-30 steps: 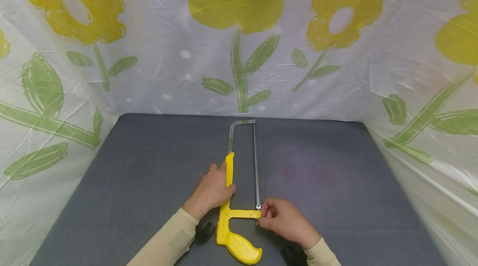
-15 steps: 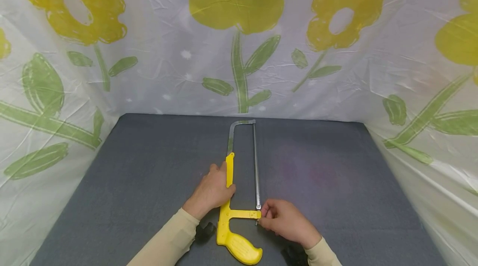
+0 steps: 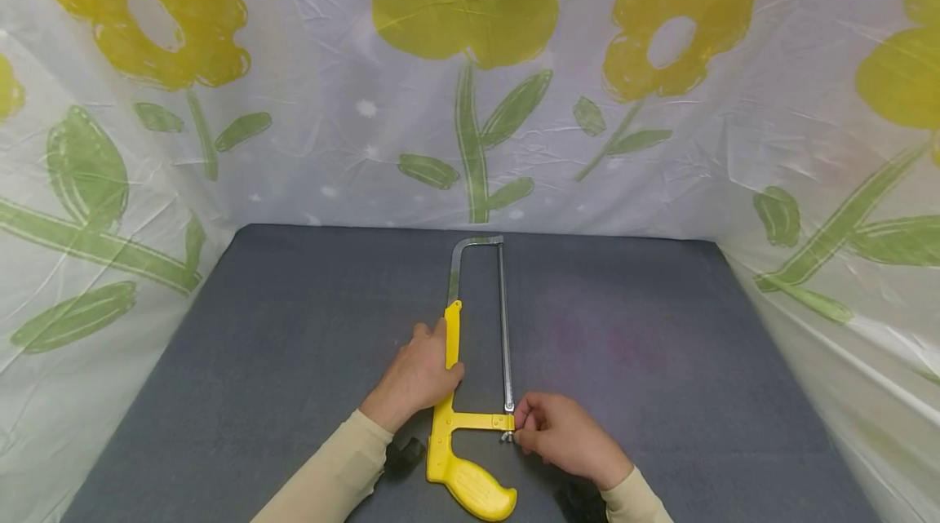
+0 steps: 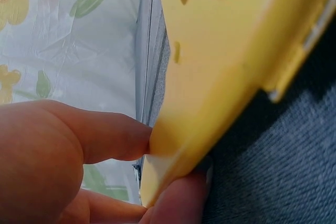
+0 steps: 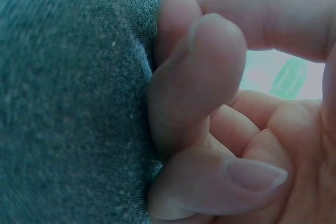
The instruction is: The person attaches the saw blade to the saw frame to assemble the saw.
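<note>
A hacksaw (image 3: 453, 335) with a yellow frame, yellow handle (image 3: 481, 490) and silver front arch lies on the dark table. Its blade side faces right. My left hand (image 3: 419, 372) grips the yellow spine; the left wrist view shows thumb and fingers pinching the yellow frame (image 4: 210, 66) from both sides. At the near end of the blade, a small silver wing nut (image 3: 507, 436) sticks out below the yellow crossbar (image 3: 481, 422). Just right of it is my right hand (image 3: 565, 433), fingers loosely bent, apart from the nut. In the right wrist view, nothing shows between those fingers (image 5: 210, 72).
The dark grey cloth-covered table (image 3: 330, 286) reaches back to a white curtain (image 3: 308, 139) printed with yellow flowers. Dark wrist devices sit by both sleeves, close to the saw handle.
My right fingers have shifted slightly right, off the wing nut, whose wings now show more plainly. The left hand and hacksaw have stayed put.
</note>
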A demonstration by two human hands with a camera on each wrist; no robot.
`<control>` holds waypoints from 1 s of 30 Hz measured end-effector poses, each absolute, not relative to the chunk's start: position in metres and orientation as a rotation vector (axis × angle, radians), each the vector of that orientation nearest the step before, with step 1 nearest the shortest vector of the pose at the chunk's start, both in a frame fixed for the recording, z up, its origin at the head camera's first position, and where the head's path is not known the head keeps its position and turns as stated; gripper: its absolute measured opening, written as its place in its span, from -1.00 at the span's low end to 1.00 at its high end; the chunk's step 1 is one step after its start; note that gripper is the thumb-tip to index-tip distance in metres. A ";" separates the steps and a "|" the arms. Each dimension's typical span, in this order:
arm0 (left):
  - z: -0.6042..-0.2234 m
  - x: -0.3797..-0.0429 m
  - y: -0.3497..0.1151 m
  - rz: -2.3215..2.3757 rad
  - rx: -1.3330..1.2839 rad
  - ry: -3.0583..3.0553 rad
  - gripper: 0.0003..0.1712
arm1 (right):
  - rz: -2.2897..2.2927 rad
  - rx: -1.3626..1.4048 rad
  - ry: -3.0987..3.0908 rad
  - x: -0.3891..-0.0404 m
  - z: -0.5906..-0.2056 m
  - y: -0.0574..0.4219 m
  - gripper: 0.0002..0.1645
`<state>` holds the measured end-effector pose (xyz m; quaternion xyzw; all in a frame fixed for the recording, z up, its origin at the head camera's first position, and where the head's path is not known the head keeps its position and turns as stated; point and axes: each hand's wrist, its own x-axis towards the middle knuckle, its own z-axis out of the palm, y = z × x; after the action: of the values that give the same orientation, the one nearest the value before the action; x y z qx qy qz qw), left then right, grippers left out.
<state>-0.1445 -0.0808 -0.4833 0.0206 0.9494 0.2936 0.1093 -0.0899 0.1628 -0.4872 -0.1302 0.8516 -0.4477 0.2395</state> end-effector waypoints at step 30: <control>-0.483 -0.144 -0.079 0.851 0.021 2.806 -0.02 | -1.001 -0.195 2.594 -0.082 -0.483 0.145 -0.43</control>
<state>-0.1437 -0.0791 -0.4830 0.0070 0.9517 0.2887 0.1046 -0.0815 0.1453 -0.4827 -0.0689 0.9161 -0.3534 0.1765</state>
